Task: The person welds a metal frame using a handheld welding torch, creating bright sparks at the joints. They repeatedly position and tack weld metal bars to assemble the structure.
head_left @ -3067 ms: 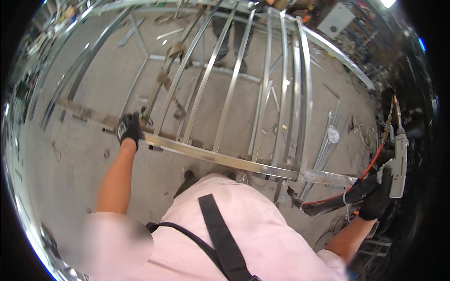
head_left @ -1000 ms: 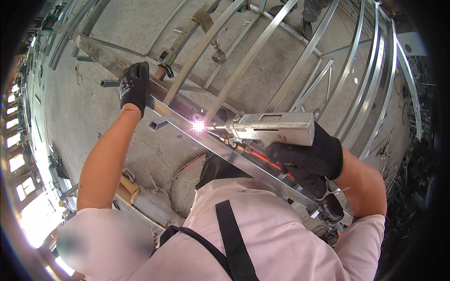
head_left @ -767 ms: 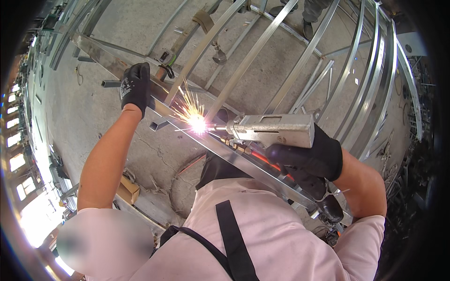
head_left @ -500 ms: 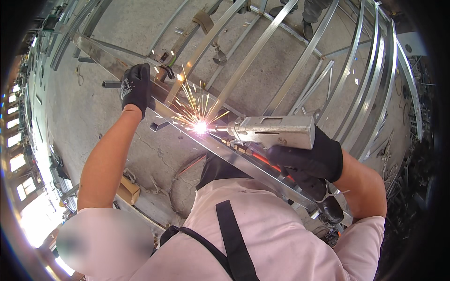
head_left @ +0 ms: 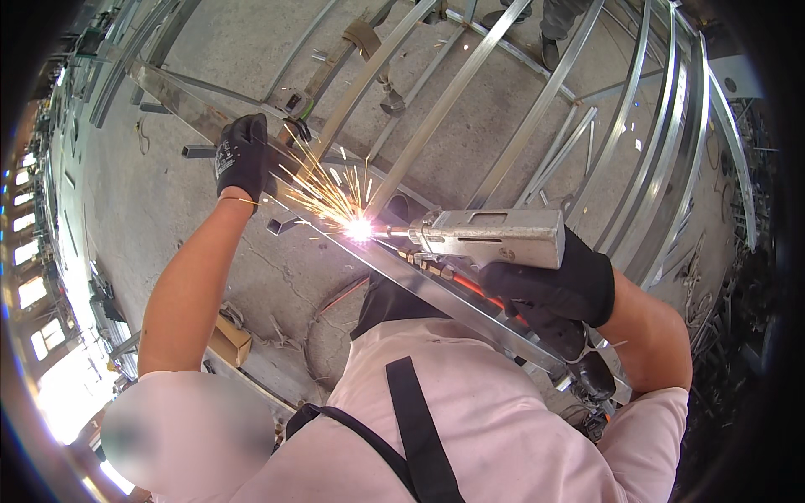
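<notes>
My right hand (head_left: 558, 285), in a black glove, grips a silver, box-shaped welding gun (head_left: 495, 233) with a narrow nozzle pointing left. At the nozzle tip, a bright pink-white glow (head_left: 359, 230) sits on a long metal tube (head_left: 419, 283) that runs diagonally in front of me. Yellow sparks (head_left: 323, 191) fly up and to the left from it. My left hand (head_left: 242, 155), also black-gloved, is closed over the same tube, up and left of the glow; its fingertips are partly hidden. An orange-red hose (head_left: 478, 287) runs below the gun.
Several parallel metal bars (head_left: 457, 92) of a frame stretch away beyond the tube. A clamp-like tool (head_left: 298, 126) lies near my left hand. A brown cardboard box (head_left: 229, 339) is on the concrete floor at lower left. Another person's shoe (head_left: 549, 52) shows at the top.
The spark spray has shifted from a wide upward fan to a longer stream toward the upper left. Both hands and the gun stay almost in place.
</notes>
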Demonstrator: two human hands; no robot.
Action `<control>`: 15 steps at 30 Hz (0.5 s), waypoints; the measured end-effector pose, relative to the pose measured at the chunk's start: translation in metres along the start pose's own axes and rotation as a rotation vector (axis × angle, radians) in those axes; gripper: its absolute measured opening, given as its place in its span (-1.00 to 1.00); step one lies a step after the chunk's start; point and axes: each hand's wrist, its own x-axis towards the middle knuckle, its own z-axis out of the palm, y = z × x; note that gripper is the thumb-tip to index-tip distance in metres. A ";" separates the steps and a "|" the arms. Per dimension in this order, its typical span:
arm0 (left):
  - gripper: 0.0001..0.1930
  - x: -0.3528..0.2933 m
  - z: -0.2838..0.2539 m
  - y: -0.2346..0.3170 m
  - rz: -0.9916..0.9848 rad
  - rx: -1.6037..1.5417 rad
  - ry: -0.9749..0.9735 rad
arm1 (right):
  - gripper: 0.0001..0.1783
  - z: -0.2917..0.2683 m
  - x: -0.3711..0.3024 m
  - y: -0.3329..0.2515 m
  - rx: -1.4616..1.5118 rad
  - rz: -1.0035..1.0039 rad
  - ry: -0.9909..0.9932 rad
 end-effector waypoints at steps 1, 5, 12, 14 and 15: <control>-0.54 0.000 0.000 -0.001 -0.003 0.002 0.002 | -0.43 0.000 0.000 0.000 0.000 0.003 0.004; -0.54 0.000 0.001 -0.001 -0.009 0.003 -0.003 | -0.39 0.001 -0.001 0.002 0.018 0.022 0.002; -0.53 0.000 -0.002 0.003 -0.036 -0.005 -0.017 | -0.36 0.001 -0.003 0.004 0.036 0.030 -0.006; -0.53 0.000 -0.001 0.003 -0.063 -0.014 -0.005 | -0.38 0.000 -0.005 0.003 0.044 0.039 -0.003; -0.53 0.001 -0.001 0.003 -0.049 0.004 -0.009 | -0.39 0.000 -0.005 0.003 0.051 0.025 -0.011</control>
